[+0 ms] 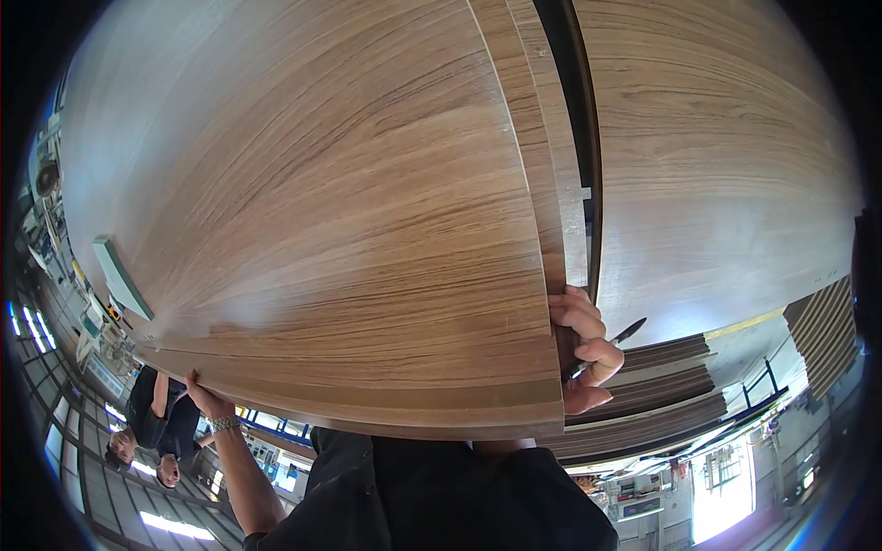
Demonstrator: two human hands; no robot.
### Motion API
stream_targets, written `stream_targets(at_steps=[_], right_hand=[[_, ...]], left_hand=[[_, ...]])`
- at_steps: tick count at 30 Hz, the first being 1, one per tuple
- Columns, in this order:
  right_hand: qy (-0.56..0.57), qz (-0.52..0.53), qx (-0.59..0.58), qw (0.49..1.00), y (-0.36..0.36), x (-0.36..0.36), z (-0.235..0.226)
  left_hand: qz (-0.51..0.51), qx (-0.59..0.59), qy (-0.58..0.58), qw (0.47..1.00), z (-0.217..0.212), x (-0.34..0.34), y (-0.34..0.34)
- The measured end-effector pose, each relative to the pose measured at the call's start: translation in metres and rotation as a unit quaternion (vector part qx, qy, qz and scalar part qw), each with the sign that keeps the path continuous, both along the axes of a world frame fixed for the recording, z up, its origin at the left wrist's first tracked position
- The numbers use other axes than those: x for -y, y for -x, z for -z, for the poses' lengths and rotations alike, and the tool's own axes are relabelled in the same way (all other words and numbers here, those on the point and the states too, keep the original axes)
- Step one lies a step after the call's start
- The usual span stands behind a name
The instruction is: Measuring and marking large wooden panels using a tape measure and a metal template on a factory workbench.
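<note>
Filling most of the frame from the upper left down to the lower centre, a large wood-grain panel (340,202) lies with its long axis running roughly from the top of the picture toward the person. At the lower left, the left hand (207,399) is pressed against the panel's lower edge, fingers curled on it, with a metal watch band (225,424) at the wrist and the forearm coming up from the bottom edge. A small pale green block (119,275) sits at the panel's left edge, above that hand. At centre right, the right hand (583,349) is clamped on the panel's right edge, fingers wrapped over its thickness, and a dark slim tool (629,331) pokes out of that fist toward the right. Both hands are well apart, one at each lower corner, equally near the panel. Further right stands a second wood-grain panel (726,174), parted from the first by a dark gap (574,110), with stacked boards (661,386) below it.
</note>
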State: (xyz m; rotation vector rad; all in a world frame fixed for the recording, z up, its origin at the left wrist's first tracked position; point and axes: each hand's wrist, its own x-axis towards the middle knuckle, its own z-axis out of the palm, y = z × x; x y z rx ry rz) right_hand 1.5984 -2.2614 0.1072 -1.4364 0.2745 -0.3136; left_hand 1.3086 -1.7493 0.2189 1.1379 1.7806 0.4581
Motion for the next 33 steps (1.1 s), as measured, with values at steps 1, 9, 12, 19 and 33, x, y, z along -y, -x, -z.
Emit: stream_targets(at_steps=[1,9,12,19,33], right_hand=[[0.005,-0.005,-0.008,1.000,-0.002,-0.002,-0.002],[0.022,-0.020,-0.003,1.000,0.000,0.004,-0.001],[0.020,-0.044,0.008,0.999,0.001,0.008,0.000],[0.026,-0.044,-0.004,0.999,0.000,0.008,-0.004],[0.031,-0.044,0.024,0.998,-0.002,0.002,0.002]], left_hand=[[-0.004,-0.001,0.011,1.000,-0.001,-0.001,0.000],[-0.010,0.016,0.004,1.000,-0.002,0.000,0.000],[-0.011,0.008,-0.005,1.000,0.001,-0.007,0.005],[-0.019,-0.026,-0.046,0.998,0.001,0.004,-0.005],[0.001,0.008,-0.051,0.999,-0.002,-0.002,0.003]])
